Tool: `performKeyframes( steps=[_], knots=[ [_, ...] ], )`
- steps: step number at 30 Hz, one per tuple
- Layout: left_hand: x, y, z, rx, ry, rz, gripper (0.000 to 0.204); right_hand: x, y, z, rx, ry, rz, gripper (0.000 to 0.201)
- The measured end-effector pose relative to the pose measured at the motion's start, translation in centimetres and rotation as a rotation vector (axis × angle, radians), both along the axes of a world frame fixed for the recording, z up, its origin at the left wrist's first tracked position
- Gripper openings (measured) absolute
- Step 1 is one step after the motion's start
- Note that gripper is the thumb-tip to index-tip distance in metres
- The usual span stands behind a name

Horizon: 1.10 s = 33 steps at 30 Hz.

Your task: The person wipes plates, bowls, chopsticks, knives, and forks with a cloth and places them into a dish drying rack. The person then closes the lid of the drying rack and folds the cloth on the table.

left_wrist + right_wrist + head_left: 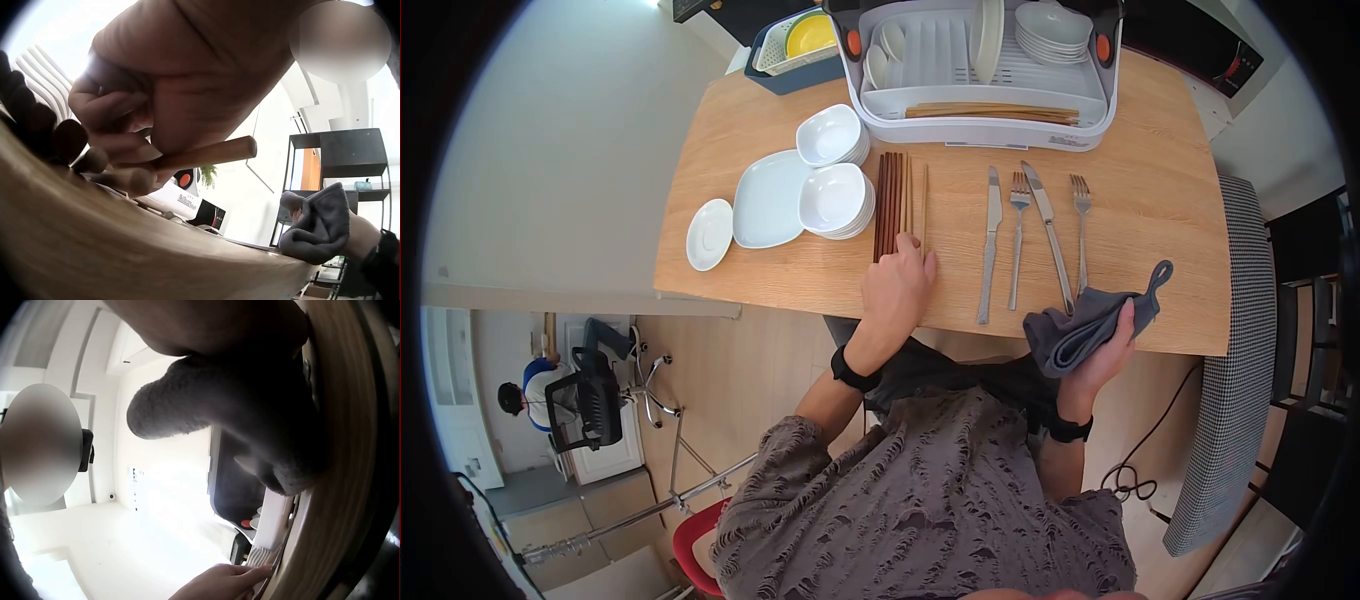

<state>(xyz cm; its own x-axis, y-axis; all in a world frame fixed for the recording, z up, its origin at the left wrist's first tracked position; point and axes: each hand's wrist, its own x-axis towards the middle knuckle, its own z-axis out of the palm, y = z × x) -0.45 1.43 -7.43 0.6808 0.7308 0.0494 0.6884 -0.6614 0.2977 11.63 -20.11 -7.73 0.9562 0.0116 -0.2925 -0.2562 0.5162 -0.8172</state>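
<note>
My left hand [897,287] is over the near ends of a chopstick row, and in the left wrist view its thumb and fingers pinch a light wooden chopstick [219,152], its end tilted up. Beside it lie several dark brown chopsticks [887,200] and light ones [908,195]. A light chopstick [925,205] stands slightly apart at the row's right in the head view. My right hand [1104,357] grips a folded dark grey cloth [1075,330] at the table's front edge, with a loop sticking out. The cloth hides much of that hand in the right wrist view.
Two knives [991,245] and two forks [1019,200] lie right of the chopsticks. Leftward are stacked white bowls [832,200], a square plate [762,215] and a small oval dish [710,235]. A dish rack [990,132] stands behind, beside a blue bin [795,78].
</note>
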Motion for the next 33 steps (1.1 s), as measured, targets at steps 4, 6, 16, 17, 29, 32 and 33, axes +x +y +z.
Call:
performKeyframes(
  steps=[4,6,16,17,29,32,33],
  knots=[
    [-0.1,0.2,-0.2,0.021,0.023,0.007,0.032,-0.1,-0.1,0.1,-0.001,0.013,0.019,0.032],
    [-0.1,0.3,-0.4,0.013,0.060,-0.002,0.031,-0.2,0.0,0.1,-0.008,0.005,0.028,0.032],
    [-0.8,1.2,-0.1,0.058,-0.017,0.010,0.033,0.0,0.1,0.0,-0.020,0.000,-0.001,0.030],
    [-0.8,1.1,0.0,0.059,-0.016,0.010,0.033,0.0,0.1,-0.2,-0.016,-0.004,-0.002,0.030],
    [-0.8,2.3,-0.6,0.056,-0.006,-0.052,0.034,0.0,0.2,-0.6,-0.009,-0.023,-0.017,0.037],
    [-1.0,2.0,0.8,0.053,-0.063,-0.121,0.035,0.0,0.2,-0.5,-0.012,-0.028,-0.027,0.036],
    [-1.1,1.6,1.9,-0.008,-0.109,-0.151,0.035,0.0,0.2,-0.5,-0.022,-0.029,-0.032,0.036]
  ],
)
